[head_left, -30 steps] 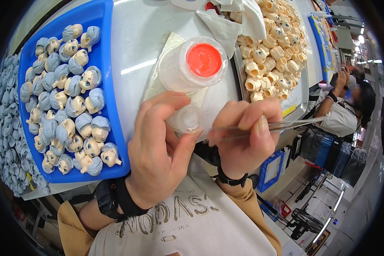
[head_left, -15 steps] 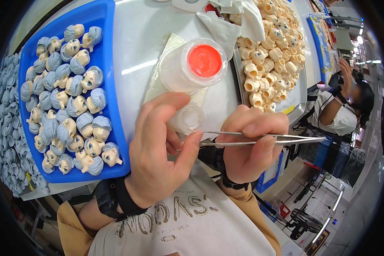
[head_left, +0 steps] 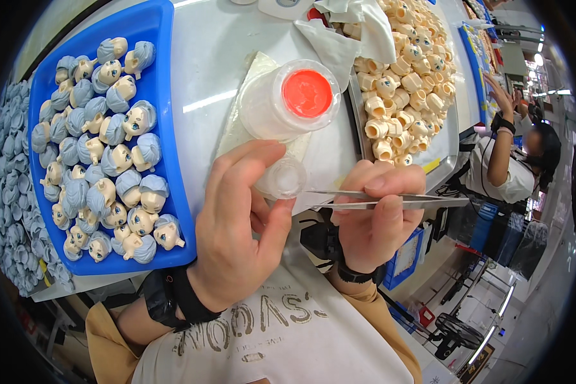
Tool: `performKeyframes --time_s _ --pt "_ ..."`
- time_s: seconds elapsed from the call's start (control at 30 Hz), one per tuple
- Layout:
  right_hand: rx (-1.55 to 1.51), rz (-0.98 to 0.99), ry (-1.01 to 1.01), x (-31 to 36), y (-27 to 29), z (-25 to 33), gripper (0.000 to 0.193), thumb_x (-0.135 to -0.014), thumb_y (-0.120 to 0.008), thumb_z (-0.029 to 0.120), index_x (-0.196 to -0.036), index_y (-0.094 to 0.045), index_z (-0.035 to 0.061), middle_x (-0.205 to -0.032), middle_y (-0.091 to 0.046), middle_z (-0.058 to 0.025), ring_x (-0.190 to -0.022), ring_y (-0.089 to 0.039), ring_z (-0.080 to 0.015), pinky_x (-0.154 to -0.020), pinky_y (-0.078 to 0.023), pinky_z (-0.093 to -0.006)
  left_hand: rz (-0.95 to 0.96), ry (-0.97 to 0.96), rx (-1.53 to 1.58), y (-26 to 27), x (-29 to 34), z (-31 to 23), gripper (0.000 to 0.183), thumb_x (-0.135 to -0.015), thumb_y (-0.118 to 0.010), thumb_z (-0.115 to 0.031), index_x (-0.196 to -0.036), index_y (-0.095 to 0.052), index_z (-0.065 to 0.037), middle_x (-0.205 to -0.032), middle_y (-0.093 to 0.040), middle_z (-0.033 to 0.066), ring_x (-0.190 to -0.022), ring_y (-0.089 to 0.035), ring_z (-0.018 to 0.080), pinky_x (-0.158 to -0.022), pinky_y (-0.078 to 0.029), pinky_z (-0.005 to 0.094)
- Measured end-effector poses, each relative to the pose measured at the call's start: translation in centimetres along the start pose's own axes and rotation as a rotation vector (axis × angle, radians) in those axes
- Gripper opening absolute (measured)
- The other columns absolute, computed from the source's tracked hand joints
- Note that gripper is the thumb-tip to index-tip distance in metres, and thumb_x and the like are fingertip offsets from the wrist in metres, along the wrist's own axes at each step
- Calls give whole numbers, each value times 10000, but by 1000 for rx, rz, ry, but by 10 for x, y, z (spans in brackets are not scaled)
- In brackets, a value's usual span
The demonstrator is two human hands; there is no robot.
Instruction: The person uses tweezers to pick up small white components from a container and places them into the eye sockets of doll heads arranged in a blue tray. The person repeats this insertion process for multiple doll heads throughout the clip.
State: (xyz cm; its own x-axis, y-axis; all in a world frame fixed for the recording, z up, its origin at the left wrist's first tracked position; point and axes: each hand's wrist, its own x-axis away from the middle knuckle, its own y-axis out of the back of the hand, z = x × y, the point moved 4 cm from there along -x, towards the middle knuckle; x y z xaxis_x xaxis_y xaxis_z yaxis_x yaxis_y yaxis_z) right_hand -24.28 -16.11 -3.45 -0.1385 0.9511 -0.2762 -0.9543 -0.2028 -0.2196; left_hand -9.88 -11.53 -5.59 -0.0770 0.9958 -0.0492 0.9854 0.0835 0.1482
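My left hand [head_left: 240,217] is curled round a small clear plastic cup [head_left: 284,178], with forefinger and thumb at opposite sides of its rim. What its other fingers do underneath is hidden. In my right hand [head_left: 384,217] a pair of metal tweezers [head_left: 422,201] is held between thumb and fingers. Their two tips are apart and point left, close to the cup and my left thumb. Just beyond stands a larger translucent tub [head_left: 259,109] with a round pool of orange-red paste [head_left: 307,93] at its top.
A blue tray [head_left: 163,128] of doll heads with blue-grey hair lies at left, beside a heap of blue-grey hair pieces [head_left: 13,185]. At right a metal tray [head_left: 358,118] holds many cream head parts [head_left: 416,89], with white cloth [head_left: 329,45] nearby. Another person [head_left: 509,160] sits farther right.
My right hand has shifted slightly, and the tweezers have drawn left, their tips now clear of my left thumb. My left hand and the cup stay nearly still. The other person's arm moved.
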Motion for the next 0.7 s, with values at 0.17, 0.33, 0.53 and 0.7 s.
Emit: performKeyframes --time_s 0.17,0.33,0.53,0.7 --pt "7 -65 40 10 11 5 188 -822 -629 83 -884 -482 -16 -659 -575 -163 -515 -552 -166 -439 -460 -260 -143 -87 13 -3 0 0 500 -715 -569 117 -1192 -446 36 -1191 -488 169 -555 -519 108 -469 -436 202" --pt "138 -133 38 25 25 8 143 -812 -623 31 -862 -501 -24 -658 -593 -170 -512 -558 -158 -444 -464 -247 -123 -145 -15 -2 0 -2 506 -726 -526 126 -1215 -427 36 -1196 -473 176 -607 -536 117 -482 -443 199" --pt "88 -61 62 24 15 8 202 -799 -642 32 -910 -487 -33 -717 -605 -170 -590 -585 -168 -507 -487 -251 -118 -154 12 -2 1 1 487 -740 -519 121 -1212 -424 46 -1191 -462 176 -621 -534 117 -491 -448 200" --pt "114 -3 -4 9 3 9 253 -767 -676 32 -908 -479 -40 -775 -606 -181 -666 -598 -192 -603 -504 -276 -42 -53 16 1 2 -1 462 -773 -497 114 -1220 -390 70 -1205 -414 162 -735 -565 128 -590 -474 211"
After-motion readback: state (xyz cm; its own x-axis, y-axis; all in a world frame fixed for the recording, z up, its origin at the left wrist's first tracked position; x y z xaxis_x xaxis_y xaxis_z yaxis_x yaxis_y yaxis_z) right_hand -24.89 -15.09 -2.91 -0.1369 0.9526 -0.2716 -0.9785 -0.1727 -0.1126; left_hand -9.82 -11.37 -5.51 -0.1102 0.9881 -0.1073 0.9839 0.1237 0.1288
